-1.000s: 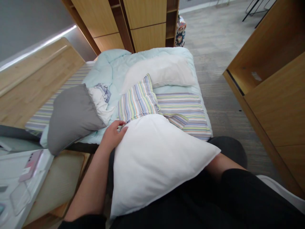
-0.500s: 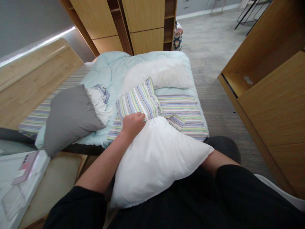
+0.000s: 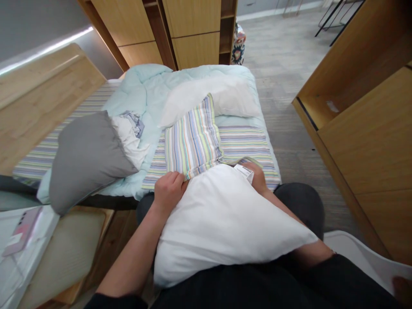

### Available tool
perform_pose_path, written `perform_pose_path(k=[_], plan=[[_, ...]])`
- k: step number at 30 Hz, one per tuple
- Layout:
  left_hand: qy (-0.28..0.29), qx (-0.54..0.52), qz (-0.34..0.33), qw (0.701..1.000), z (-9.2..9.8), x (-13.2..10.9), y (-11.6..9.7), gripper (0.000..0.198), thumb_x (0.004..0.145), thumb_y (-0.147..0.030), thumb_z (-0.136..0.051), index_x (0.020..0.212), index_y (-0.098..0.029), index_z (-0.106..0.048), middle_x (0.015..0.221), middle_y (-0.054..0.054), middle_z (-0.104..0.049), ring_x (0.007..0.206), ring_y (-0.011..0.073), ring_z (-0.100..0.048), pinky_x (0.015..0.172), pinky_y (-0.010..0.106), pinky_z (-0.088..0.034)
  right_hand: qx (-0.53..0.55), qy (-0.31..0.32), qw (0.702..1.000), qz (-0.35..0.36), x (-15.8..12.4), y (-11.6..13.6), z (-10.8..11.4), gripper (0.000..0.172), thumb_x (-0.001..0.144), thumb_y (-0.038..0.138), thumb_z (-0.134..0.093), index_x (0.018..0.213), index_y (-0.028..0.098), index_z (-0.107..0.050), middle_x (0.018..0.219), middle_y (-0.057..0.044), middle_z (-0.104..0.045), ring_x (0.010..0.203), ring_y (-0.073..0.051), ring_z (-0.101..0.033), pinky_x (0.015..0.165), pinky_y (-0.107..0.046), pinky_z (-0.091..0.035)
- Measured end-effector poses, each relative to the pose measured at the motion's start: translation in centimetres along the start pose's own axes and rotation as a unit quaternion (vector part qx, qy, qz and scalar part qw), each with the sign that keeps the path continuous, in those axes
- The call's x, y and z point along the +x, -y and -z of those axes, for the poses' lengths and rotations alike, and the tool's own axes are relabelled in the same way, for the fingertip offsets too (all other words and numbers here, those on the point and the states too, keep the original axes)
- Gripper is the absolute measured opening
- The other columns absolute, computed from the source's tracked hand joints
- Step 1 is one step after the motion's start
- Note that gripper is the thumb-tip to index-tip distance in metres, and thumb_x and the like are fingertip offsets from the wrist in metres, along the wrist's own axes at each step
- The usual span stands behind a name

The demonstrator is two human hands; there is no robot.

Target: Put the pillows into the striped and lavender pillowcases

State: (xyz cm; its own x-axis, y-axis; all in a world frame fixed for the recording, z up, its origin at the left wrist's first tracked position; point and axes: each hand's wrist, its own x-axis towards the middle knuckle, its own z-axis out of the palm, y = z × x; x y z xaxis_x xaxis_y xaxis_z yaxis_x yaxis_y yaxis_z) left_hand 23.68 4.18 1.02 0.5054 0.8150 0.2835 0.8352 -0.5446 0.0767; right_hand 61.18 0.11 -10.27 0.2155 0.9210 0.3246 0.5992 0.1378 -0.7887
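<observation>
1. Left hand (image 3: 169,193): clenched on the edge of a striped pillowcase (image 3: 193,141), at the near side of a white pillow (image 3: 225,223).
2. Right hand (image 3: 255,176): curled at the pillow's far edge, with a white label (image 3: 243,173) just beside it; whether it grips cannot be told.
3. White pillow: held between both hands; the pillowcase rises beyond the left hand.
4. Beyond the hands: a second white pillow (image 3: 183,105) on a pale blue quilt (image 3: 144,90), and a striped sheet (image 3: 244,143).
5. Left of the left hand: a grey pillow (image 3: 86,163).
</observation>
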Motion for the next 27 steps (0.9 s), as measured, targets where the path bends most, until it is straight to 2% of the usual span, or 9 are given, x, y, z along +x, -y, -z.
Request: perform_pose_path(k=[2, 5, 7, 9, 13, 17, 20, 23, 27], plan=[[-0.005, -0.009, -0.031, 0.999, -0.2, 0.1, -0.2, 0.035, 0.105, -0.041, -0.056, 0.076, -0.023, -0.063, 0.078, 0.010, -0.064, 0.083, 0.0257, -0.060, 0.075, 0.037, -0.036, -0.054, -0.025, 0.998, 0.002, 1.0, -0.8, 1.6, 0.031, 0.096, 0.040, -0.068, 0.116, 0.018, -0.074, 0.118, -0.015, -0.072, 0.117, -0.034, -0.064, 0.109, -0.058, -0.049], [-0.028, 0.004, -0.080, 0.996, -0.2, 0.6, -0.5, 0.033, 0.106, -0.036, -0.056, 0.077, -0.023, -0.064, 0.077, 0.009, -0.064, 0.079, 0.0236, -0.059, 0.072, 0.037, -0.034, -0.100, 0.071, 0.991, 0.046, 4.1, -0.8, 4.9, 0.033, 0.089, 0.033, -0.066, 0.118, 0.021, -0.077, 0.125, -0.014, -0.074, 0.122, -0.035, -0.065, 0.112, -0.055, -0.049], [-0.057, 0.024, -0.101, 0.993, 0.1, 1.3, -0.6, 0.030, 0.104, -0.028, -0.056, 0.076, -0.022, -0.064, 0.076, 0.008, -0.064, 0.078, 0.0221, -0.058, 0.070, 0.036, -0.033, -0.082, 0.122, 0.987, 0.070, 6.5, 0.8, 6.7, 0.029, 0.092, 0.032, -0.061, 0.115, 0.024, -0.078, 0.118, -0.009, -0.077, 0.113, -0.030, -0.070, 0.107, -0.049, -0.053], [-0.093, 0.036, -0.113, 0.989, 0.4, 2.2, -0.7, 0.027, 0.100, -0.021, -0.057, 0.074, -0.021, -0.062, 0.074, 0.006, -0.063, 0.076, 0.0207, -0.057, 0.069, 0.036, -0.033, -0.064, 0.125, 0.984, 0.106, 8.1, 3.8, 7.1, 0.033, 0.095, 0.035, -0.061, 0.123, 0.024, -0.075, 0.118, -0.008, -0.077, 0.108, -0.028, -0.072, 0.103, -0.046, -0.055], [-0.138, 0.041, -0.129, 0.981, 1.1, 3.8, -1.7, 0.023, 0.095, -0.015, -0.061, 0.072, -0.021, -0.059, 0.072, 0.004, -0.060, 0.071, 0.0194, -0.054, 0.066, 0.036, -0.029, -0.148, 0.198, 0.941, 0.229, 7.8, 11.7, 2.6, 0.071, 0.091, 0.046, -0.073, 0.155, 0.021, -0.054, 0.153, -0.013, -0.059, 0.135, -0.033, -0.058, 0.113, -0.048, -0.049], [-0.120, 0.060, -0.161, 0.978, 1.4, 4.4, -2.9, 0.022, 0.098, -0.014, -0.059, 0.077, -0.021, -0.060, 0.074, 0.004, -0.060, 0.072, 0.0198, -0.053, 0.065, 0.037, -0.027, -0.310, 0.199, 0.900, 0.232, 6.2, 15.4, -2.6, 0.045, 0.101, 0.028, -0.057, 0.146, 0.017, -0.060, 0.146, -0.016, -0.062, 0.120, -0.032, -0.062, 0.096, -0.041, -0.052], [-0.089, 0.072, -0.138, 0.984, 0.9, 4.0, -2.3, 0.022, 0.101, -0.014, -0.056, 0.082, -0.021, -0.063, 0.081, 0.006, -0.062, 0.078, 0.0211, -0.055, 0.068, 0.037, -0.030, -0.354, 0.166, 0.899, 0.198, 6.3, 13.7, -3.1, 0.044, 0.099, 0.016, -0.054, 0.142, 0.020, -0.061, 0.145, -0.014, -0.064, 0.114, -0.028, -0.062, 0.085, -0.035, -0.050], [-0.059, 0.092, -0.022, 0.994, -0.5, 3.2, -0.2, 0.018, 0.100, -0.014, -0.054, 0.089, -0.020, -0.066, 0.092, 0.008, -0.065, 0.087, 0.0228, -0.059, 0.070, 0.036, -0.033, -0.355, 0.105, 0.919, 0.136, 5.9, 9.9, -2.3, 0.052, 0.094, 0.015, -0.058, 0.145, 0.024, -0.059, 0.151, -0.010, -0.061, 0.120, -0.029, -0.060, 0.083, -0.033, -0.049], [0.014, 0.083, 0.128, 0.988, -2.9, 2.4, 3.0, 0.007, 0.097, -0.019, -0.060, 0.100, -0.021, -0.066, 0.105, 0.008, -0.068, 0.092, 0.0242, -0.063, 0.068, 0.035, -0.036, -0.325, 0.074, 0.941, 0.056, 3.5, 5.6, -2.5, 0.051, 0.090, 0.014, -0.058, 0.140, 0.021, -0.064, 0.141, -0.010, -0.067, 0.117, -0.028, -0.061, 0.088, -0.034, -0.049]])
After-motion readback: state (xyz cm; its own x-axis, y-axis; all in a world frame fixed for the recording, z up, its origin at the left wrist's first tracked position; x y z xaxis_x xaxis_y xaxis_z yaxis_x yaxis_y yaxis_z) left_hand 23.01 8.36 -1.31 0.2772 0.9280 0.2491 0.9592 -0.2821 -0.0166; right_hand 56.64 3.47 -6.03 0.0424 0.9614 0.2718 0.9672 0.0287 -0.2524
